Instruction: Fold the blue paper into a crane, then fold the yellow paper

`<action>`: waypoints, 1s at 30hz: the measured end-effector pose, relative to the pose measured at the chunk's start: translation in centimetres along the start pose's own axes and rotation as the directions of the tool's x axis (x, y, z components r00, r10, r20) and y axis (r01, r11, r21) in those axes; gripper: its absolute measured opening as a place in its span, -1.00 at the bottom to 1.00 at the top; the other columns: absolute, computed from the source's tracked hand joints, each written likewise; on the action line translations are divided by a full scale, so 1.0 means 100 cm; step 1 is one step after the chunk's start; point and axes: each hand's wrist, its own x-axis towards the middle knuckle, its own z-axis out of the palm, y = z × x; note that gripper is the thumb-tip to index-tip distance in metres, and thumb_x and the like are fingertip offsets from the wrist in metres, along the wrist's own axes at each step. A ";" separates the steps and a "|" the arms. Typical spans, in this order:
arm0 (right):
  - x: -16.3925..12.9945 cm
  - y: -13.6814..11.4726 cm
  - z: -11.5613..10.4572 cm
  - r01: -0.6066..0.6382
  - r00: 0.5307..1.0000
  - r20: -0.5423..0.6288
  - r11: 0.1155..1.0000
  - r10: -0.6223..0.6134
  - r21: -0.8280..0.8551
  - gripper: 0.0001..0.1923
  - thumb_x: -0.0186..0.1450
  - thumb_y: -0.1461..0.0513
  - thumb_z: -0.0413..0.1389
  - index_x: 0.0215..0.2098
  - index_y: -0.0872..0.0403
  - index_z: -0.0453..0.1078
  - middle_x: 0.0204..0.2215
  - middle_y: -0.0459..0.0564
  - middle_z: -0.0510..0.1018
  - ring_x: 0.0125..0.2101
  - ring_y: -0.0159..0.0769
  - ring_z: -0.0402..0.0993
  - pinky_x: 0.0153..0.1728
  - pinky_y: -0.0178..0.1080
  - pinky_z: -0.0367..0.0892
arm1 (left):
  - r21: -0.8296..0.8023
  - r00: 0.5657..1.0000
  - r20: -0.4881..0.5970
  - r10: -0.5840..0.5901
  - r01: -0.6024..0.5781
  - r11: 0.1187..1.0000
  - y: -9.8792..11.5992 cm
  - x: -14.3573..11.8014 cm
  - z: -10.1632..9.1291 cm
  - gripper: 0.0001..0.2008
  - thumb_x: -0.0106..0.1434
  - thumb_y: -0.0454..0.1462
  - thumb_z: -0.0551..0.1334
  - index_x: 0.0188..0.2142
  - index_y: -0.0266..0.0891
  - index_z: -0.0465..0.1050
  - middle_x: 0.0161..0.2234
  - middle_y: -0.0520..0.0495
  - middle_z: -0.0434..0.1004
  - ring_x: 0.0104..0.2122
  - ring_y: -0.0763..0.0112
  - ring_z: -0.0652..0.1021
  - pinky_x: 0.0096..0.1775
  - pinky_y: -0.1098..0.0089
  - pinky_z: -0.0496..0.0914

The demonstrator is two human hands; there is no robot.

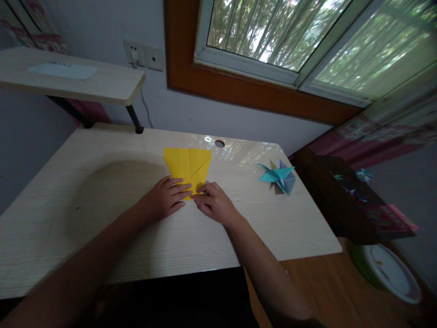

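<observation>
A yellow sheet of origami paper [188, 163] lies on the desk, folded so that it tapers toward me, with crease lines running down it. My left hand [167, 197] rests flat on its lower left part, fingers stretched out and a little apart. At the lower right edge of the paper is my right hand [213, 202], its thumb and fingers bent together on the paper's near tip. The fingers partly hide that tip. To the right lie folded paper pieces, a teal origami crane [277, 173] on top of a grey-blue one [289, 183].
A raised shelf [119, 89] on black legs holds a sheet of paper [63, 69] at the back left. The pale wooden desk [119, 246] has a cable hole [219, 143] near its back edge. Beyond its right edge stand a dark cabinet [327, 182] and a round bin [392, 273].
</observation>
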 end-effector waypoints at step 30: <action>0.001 0.001 0.001 -0.007 1.000 0.002 1.000 0.007 0.006 -0.70 0.39 0.25 0.16 0.06 -0.08 0.56 -0.08 0.09 0.50 -0.05 -0.11 0.38 0.00 0.01 0.39 | 0.006 1.000 -0.007 -0.008 0.008 1.000 0.001 -0.001 0.003 -0.58 0.46 -0.17 0.16 0.27 -0.06 0.39 0.25 -0.05 0.47 0.30 0.13 0.35 0.33 -0.01 0.04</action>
